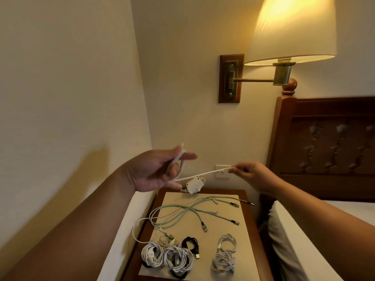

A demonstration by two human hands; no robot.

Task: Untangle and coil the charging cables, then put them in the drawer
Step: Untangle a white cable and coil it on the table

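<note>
Held in the air above the dark wooden bedside counter (223, 191), a thin white charging cable (203, 174) runs taut between two hands. The left hand (160, 171) has part of it looped round its half-curled fingers (188, 156). The right hand (249, 175) pinches the far end between thumb and fingertips. This looks like a coil just begun, with most of the length not yet wound. On the beige mat (205, 266) covering the counter, several bundles lie at the near edge, already coiled: two fat white coils (166, 256) side by side, a small black coil (190, 244) just behind them, and a pair of pale grey-white coils (225, 254) off to the right. Farther back, a spread of mint-green cables with metal plugs (182, 213) lies loose and crossed over itself, apparently not sorted yet. One slim white cable (135, 230) droops over the left edge. A small white boxy plug adapter (193, 184) sits at the back. No drawer is in view, so by my reading the coiling is somewhere past halfway and the stowing has not started.
</note>
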